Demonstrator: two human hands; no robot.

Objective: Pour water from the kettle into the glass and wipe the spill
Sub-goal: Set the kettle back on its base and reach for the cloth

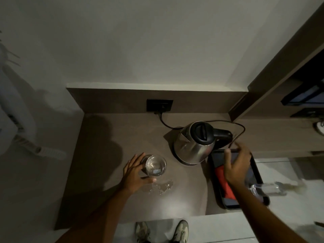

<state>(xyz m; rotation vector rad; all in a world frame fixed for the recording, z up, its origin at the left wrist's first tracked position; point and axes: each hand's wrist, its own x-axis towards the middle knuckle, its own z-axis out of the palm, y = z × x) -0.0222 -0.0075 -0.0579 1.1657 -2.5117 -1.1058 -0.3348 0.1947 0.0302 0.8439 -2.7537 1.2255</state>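
Note:
A steel kettle (194,142) with a black lid and handle stands on its base at the middle of the brown counter. A clear glass (155,165) with water in it stands to the kettle's left. My left hand (135,171) is wrapped around the glass from the left side. A small puddle of spilled water (160,187) lies on the counter just in front of the glass. My right hand (236,165) hovers with fingers apart over a black tray (259,174), right above a red cloth (223,181) lying in it.
The kettle's black cord (240,130) loops from a wall socket (159,105) behind it to the tray's far edge. A second clear glass (268,189) lies on the tray's right side. The counter's front edge (133,220) runs just above my shoes.

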